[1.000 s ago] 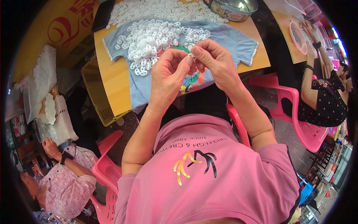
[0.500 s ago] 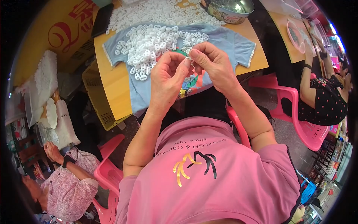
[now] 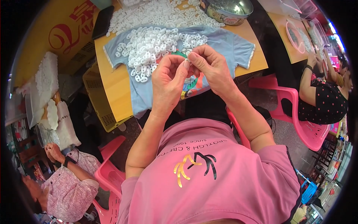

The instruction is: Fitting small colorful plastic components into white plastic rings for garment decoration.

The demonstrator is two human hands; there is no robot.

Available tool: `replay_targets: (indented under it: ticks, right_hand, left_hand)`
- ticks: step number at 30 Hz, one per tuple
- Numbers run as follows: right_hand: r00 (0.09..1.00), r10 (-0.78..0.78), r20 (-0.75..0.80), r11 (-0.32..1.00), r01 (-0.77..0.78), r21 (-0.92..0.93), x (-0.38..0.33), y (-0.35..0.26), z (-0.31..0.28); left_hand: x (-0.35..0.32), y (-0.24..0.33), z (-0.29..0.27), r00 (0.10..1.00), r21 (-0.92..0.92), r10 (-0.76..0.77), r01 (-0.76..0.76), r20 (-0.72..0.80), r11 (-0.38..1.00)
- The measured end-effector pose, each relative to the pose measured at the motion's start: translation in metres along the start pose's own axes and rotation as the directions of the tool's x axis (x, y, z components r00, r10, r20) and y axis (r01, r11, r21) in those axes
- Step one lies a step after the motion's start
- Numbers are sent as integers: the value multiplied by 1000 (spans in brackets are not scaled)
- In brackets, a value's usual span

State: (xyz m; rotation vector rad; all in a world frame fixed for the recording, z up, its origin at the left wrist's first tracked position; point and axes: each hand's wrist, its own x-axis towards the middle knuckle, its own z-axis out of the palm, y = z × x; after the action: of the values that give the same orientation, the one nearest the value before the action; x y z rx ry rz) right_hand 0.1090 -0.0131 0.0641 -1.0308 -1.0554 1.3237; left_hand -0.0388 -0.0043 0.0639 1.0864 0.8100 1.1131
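Up close, both hands' fingers [image 3: 186, 64] pinch one small white plastic piece [image 3: 187, 61], its axis too hidden to tell.

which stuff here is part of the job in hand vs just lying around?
In use:
- left hand and right hand, fingertips pinched together on a small white plastic piece
- heap of small white plastic ring-shaped pieces
- light blue T-shirt spread under the heap
- wooden table

Lying about:
- round metal bowl
- yellow plastic crate
- pink plastic chair
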Motion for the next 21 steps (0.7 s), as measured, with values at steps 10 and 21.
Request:
replay_targets:
  ticks: [10,21]
  right_hand:
    - [988,-45,-145,992,61,106,4,35,-1]
    - [993,-19,-113,999,22,25,7,25,2]
  left_hand:
    - [9,-23,-1,996,186,27,-12,-82,983]
    - [12,-24,-6,992,-203,-96,77,-86,976]
